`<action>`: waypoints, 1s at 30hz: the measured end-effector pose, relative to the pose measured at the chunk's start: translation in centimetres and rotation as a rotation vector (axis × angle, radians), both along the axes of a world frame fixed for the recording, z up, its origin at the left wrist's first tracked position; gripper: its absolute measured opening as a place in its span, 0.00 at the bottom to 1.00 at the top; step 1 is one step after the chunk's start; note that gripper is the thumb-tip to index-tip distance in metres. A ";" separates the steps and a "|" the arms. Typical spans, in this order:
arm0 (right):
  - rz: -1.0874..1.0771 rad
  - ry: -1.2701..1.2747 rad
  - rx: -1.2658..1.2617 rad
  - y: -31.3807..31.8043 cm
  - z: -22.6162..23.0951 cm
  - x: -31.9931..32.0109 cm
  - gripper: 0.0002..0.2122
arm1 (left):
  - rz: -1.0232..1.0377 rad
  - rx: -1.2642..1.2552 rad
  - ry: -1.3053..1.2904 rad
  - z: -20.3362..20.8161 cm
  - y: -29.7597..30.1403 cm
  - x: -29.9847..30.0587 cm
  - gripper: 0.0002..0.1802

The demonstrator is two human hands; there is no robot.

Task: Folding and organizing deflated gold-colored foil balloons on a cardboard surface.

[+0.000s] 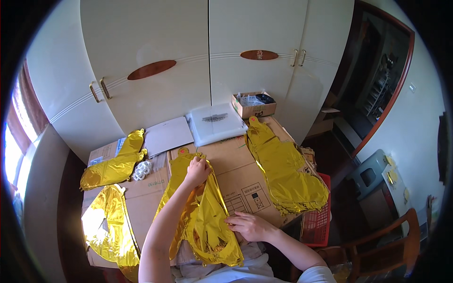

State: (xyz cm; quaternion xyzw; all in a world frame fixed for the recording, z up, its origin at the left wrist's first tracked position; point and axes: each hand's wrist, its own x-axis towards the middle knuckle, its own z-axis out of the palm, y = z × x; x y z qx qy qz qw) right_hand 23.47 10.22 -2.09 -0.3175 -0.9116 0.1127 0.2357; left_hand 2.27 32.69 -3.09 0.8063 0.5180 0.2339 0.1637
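Note:
A flat, uninflated gold foil balloon (210, 226) lies in front of me, its lower end hanging over the near edge toward my lap. My left hand (198, 170) is closed on its upper part, close to the tabs. On the balloon's right edge, lower down, rest the fingers of my right hand (250, 226), stretched out and somewhat apart. More of the foil shows under and left of my left forearm; whether it is a second balloon I cannot tell. Another stack of gold foil balloons (283, 172) lies to the right.
Cardboard (155, 188) covers the table. Gold foil pieces lie at the left (113, 170) and near left (111, 226). Behind are a white ring bundle (142, 170), a pale sheet (169, 137), a clear plastic packet stack (214, 125) and a small box (255, 109). A red basket (316, 226) stands right.

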 end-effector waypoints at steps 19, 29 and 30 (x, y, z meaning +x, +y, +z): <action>-0.033 -0.003 0.046 -0.3 0.3 0.2 0.09 | -0.560 0.303 0.367 3.6 -17.8 -1.6 0.34; -0.058 -0.001 0.105 -0.3 0.0 0.2 0.09 | -0.566 0.360 0.407 3.8 -18.3 -1.4 0.31; -0.060 -0.003 0.107 -0.3 0.0 0.2 0.09 | -0.583 0.373 0.400 3.4 -18.3 -1.6 0.30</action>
